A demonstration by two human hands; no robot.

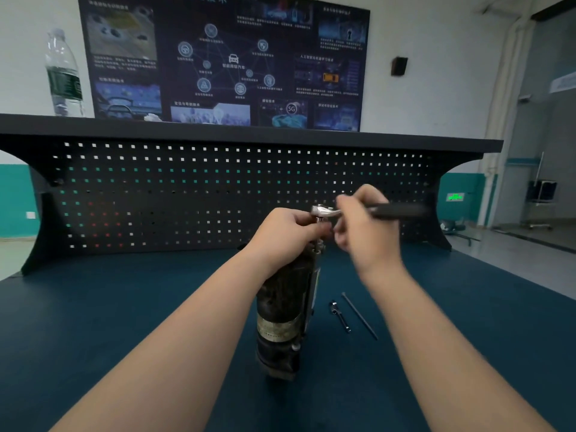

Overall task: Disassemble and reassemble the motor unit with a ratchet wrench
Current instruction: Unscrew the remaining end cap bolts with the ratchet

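A dark, grimy cylindrical motor unit (285, 310) stands upright on the blue bench mat. My left hand (288, 233) grips its top end, fingers curled around the socket under the wrench head. My right hand (364, 226) holds the ratchet wrench (325, 211) by its black handle, which points right; the hand is blurred. The chrome head sits level over the top of the motor. The fastener under the socket is hidden by my fingers.
A long thin bolt (360, 316) and a short chrome extension piece (340, 316) lie on the mat (124, 307) right of the motor. A black pegboard (187, 194) backs the bench. A water bottle (64, 73) stands on the shelf above, far left.
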